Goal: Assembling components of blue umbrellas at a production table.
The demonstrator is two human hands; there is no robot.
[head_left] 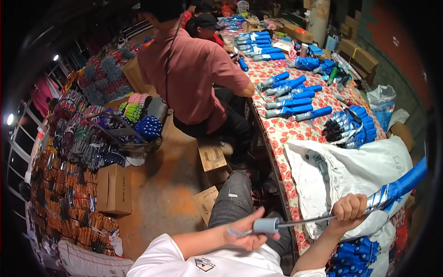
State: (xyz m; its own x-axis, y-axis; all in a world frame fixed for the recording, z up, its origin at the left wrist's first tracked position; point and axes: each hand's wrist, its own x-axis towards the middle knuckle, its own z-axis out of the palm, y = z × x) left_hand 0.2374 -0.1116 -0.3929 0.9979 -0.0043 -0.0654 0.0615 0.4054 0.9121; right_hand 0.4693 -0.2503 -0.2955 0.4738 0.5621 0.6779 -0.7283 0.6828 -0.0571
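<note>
A blue folding umbrella [398, 188] stretches across in front of me, its metal shaft drawn out and its canopy furled toward the right. My right hand [349, 213] is wrapped round it where the shaft meets the bunched canopy. At the other end, my left hand [249, 234] holds the grey handle [266, 225] between thumb and fingers, and a pale wrist strap hangs by the palm. Beneath the shaft and beyond my right hand lies a white woven sack [360, 161], with grey handles [314, 157] showing at its mouth.
On the flower-patterned table [281, 143] lie furled blue umbrellas [290, 104] and a bundle of blue umbrellas [353, 124]. A person in a pink shirt [194, 78] sits at its left side. A carton [114, 189] and umbrella bundles [64, 194] cover the left floor; wooden stools [211, 154] stand near my knee.
</note>
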